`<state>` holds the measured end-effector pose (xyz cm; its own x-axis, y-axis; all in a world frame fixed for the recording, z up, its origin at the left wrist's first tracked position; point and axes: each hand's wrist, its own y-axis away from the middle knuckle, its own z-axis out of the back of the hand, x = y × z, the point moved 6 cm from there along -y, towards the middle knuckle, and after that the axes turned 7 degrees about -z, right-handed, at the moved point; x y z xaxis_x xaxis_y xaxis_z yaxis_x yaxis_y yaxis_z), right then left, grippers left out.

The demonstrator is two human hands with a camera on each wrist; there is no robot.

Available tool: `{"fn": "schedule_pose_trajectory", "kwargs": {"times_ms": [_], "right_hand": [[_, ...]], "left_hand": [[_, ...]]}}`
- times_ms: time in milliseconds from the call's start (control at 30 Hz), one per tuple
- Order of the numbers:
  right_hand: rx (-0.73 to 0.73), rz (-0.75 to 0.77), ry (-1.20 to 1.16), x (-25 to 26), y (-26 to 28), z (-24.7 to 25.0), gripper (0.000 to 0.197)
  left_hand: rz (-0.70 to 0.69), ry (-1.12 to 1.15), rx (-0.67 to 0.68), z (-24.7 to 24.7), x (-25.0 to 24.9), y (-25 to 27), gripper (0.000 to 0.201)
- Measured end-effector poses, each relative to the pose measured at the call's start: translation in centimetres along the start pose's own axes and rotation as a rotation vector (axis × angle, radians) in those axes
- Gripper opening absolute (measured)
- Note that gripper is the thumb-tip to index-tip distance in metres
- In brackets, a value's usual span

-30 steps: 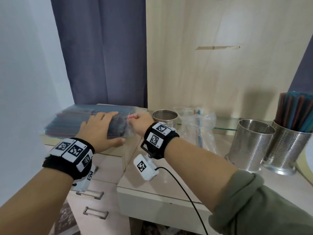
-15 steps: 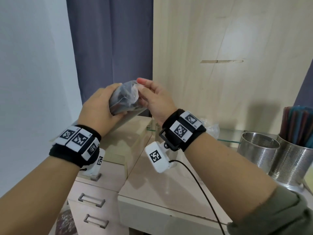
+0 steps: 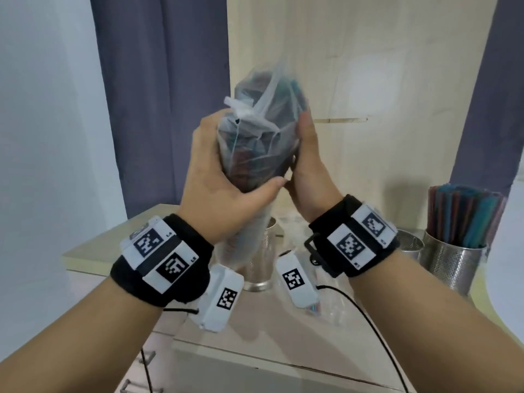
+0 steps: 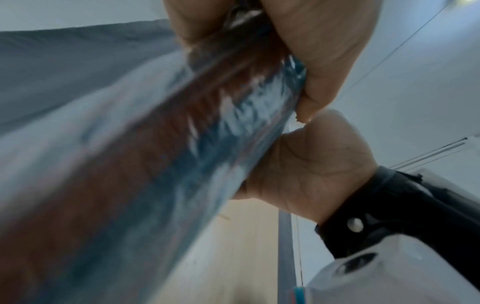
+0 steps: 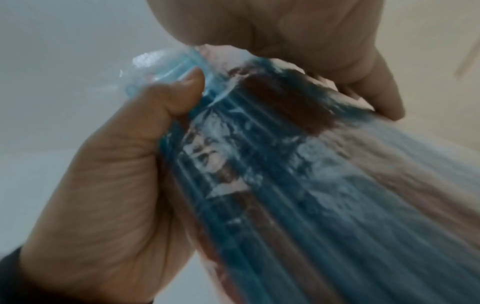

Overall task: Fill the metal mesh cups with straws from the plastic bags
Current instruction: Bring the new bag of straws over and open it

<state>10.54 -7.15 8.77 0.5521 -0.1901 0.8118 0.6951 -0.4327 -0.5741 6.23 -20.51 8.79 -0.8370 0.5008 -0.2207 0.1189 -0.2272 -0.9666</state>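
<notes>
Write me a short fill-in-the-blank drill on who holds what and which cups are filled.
1. The clear plastic bag of blue and brown straws is held by ____ hands, the left hand and the right hand.
2. The bag is held ____ the perforated metal cup.
3. The perforated metal cup at far right is full of ____.

Missing words: both; above; straws
</notes>
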Motion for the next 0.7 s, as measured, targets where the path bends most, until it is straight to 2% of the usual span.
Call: {"fn": "schedule_pose_trajectory", "kwargs": {"times_ms": [100, 167, 267, 367, 433, 533, 700], "right_hand": [[0.028, -0.072, 0.061, 0.1, 1.2, 2.4, 0.105], [0.023, -0.092, 0.130, -0.1, 2.4, 4.1, 0.097], [0.034, -0.145, 0.188, -1.1, 4.5, 5.9, 0.075], [0.042, -0.215, 0.201, -3.2, 5.9, 6.9, 0.071], [0.038, -0.219, 0.207, -4.5, 6.3, 7.2, 0.061], [0.048, -0.207, 0.228, -5.6, 6.9, 7.1, 0.046], [0.084, -0.194, 0.314, -8.1, 6.4, 7.2, 0.056]], "left_hand": [[0.077, 0.172, 0.139, -3.0, -0.1, 0.7, 0.093], [0.109, 0.232, 0.182, -4.7, -0.2, 1.8, 0.097], [0.166, 0.256, 0.225, -6.5, 0.4, 3.8, 0.110], [0.269, 0.257, 0.304, -7.8, 2.0, 6.0, 0.122], [0.298, 0.183, 0.327, -8.0, 3.3, 7.3, 0.126], [0.252, 0.006, 0.379, -7.6, 4.3, 8.1, 0.123], [0.180, -0.110, 0.375, -6.5, 5.4, 8.8, 0.097]]}}
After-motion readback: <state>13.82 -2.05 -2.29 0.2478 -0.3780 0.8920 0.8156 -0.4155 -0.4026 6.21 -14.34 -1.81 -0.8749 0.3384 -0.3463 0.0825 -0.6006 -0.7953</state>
